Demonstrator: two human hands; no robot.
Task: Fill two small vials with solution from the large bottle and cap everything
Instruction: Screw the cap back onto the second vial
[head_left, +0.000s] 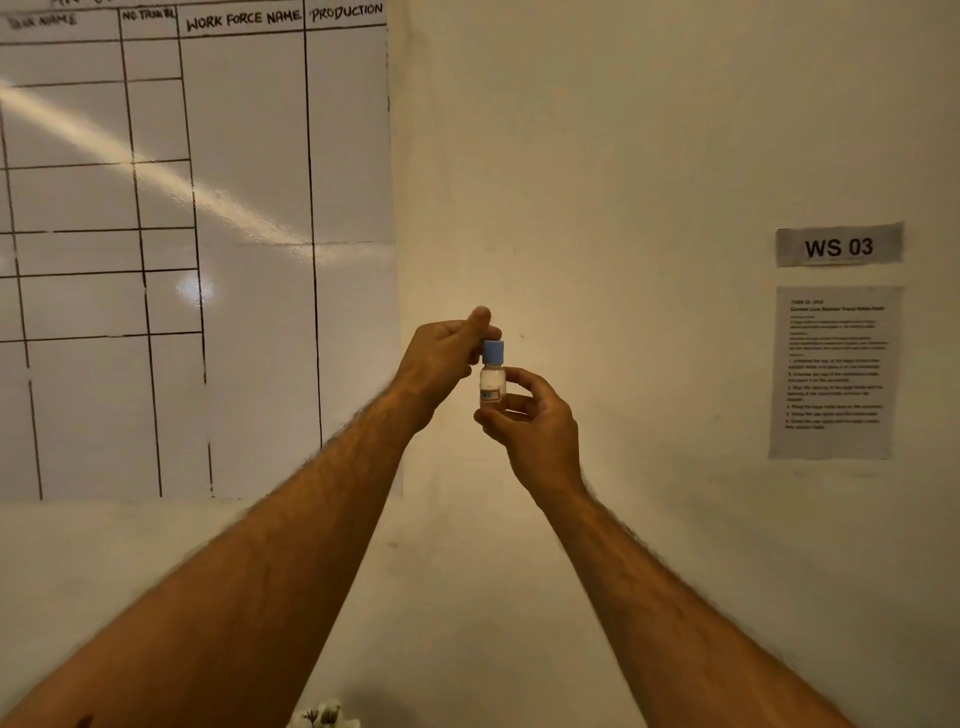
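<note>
Both arms are stretched out in front of the cream wall, and the small clear glass vial (492, 384) with a red-edged label is up in the air, upright. The right hand (535, 415) has its grip clamped around the vial's body from below. The left hand (441, 358) pinches the vial's blue screw cap (493, 352), with a gridded whiteboard (197, 249) off to the left.

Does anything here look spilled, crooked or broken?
Nothing stands out. The small vial is upright between both hands, right hand around its body, left hand at the blue cap. No drips or damage show.
</note>
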